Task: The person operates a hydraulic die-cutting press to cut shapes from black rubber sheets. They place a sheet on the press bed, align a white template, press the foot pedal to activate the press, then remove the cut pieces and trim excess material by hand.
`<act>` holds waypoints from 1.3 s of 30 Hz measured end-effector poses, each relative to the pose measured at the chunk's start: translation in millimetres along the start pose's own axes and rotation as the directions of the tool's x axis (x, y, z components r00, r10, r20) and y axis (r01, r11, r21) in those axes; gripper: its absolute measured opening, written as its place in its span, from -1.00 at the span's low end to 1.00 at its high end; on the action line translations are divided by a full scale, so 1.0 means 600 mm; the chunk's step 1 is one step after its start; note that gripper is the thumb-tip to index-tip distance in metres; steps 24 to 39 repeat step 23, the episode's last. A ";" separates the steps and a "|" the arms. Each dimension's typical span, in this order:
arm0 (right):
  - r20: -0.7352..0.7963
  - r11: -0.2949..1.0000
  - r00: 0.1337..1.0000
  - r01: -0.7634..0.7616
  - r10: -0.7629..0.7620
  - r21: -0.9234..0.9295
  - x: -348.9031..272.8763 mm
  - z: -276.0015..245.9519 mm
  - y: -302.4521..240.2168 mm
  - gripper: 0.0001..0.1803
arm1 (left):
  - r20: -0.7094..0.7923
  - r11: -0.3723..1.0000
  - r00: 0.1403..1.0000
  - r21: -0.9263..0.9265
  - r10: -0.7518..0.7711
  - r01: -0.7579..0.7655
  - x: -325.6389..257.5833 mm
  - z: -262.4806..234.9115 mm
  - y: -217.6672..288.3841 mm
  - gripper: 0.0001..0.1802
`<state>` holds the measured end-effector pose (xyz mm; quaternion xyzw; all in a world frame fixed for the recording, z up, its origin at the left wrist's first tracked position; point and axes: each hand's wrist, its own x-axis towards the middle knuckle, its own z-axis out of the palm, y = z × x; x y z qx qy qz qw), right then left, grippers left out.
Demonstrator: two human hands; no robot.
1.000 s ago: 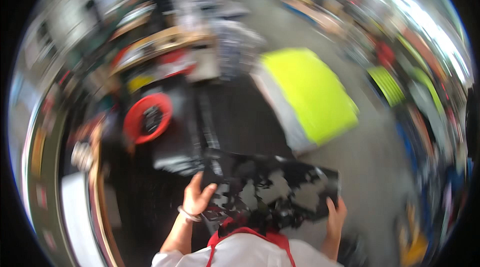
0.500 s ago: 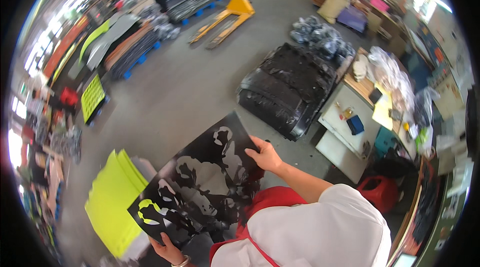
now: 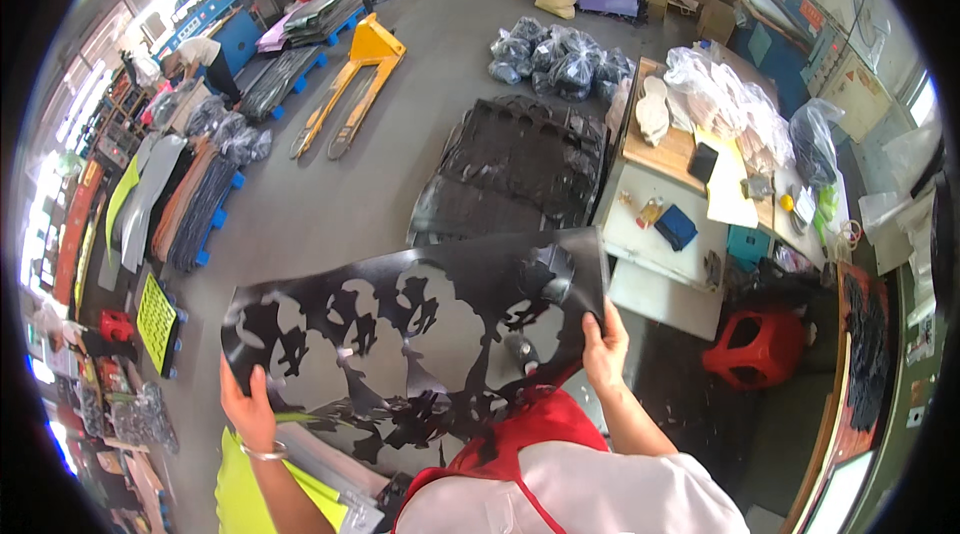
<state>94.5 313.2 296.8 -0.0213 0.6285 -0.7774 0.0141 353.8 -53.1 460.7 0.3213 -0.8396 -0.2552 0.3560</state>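
Hands clamp a black cut-out sheet [image 3: 420, 334] at lower centre: left hand [image 3: 247, 412], right hand [image 3: 604, 352]; its lower edge hides behind the red apron [image 3: 520, 429].

A large black flexible sheet full of cut-out holes [image 3: 420, 334] is held spread in front of the person. The left hand [image 3: 247, 409] grips its lower left edge and the right hand [image 3: 604, 346] grips its right edge. Beyond the sheet, a stack of similar black punched sheets [image 3: 515, 169] lies on the grey concrete floor [image 3: 330, 204]. A white worktable [image 3: 660, 244] stands just right of the stack, with a red plastic stool [image 3: 755, 349] near it. A yellow pallet jack [image 3: 350, 84] sits farther off.
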 end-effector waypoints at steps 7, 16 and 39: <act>-0.180 0.930 0.916 0.334 -0.359 -0.153 0.482 0.021 -0.044 -0.56 | 0.117 0.860 0.855 -0.159 0.505 -0.486 0.529 0.369 0.182 -0.36; 0.226 0.681 0.966 0.252 -0.129 -0.688 0.514 0.016 0.240 -0.78 | 0.507 0.961 0.850 0.138 0.141 -0.242 0.293 0.751 -0.045 -0.75; 0.104 0.262 0.508 -0.250 0.855 -0.932 0.203 -0.154 0.347 -0.61 | 0.683 0.686 -0.126 0.727 -0.720 0.020 -0.429 0.404 -0.268 -0.62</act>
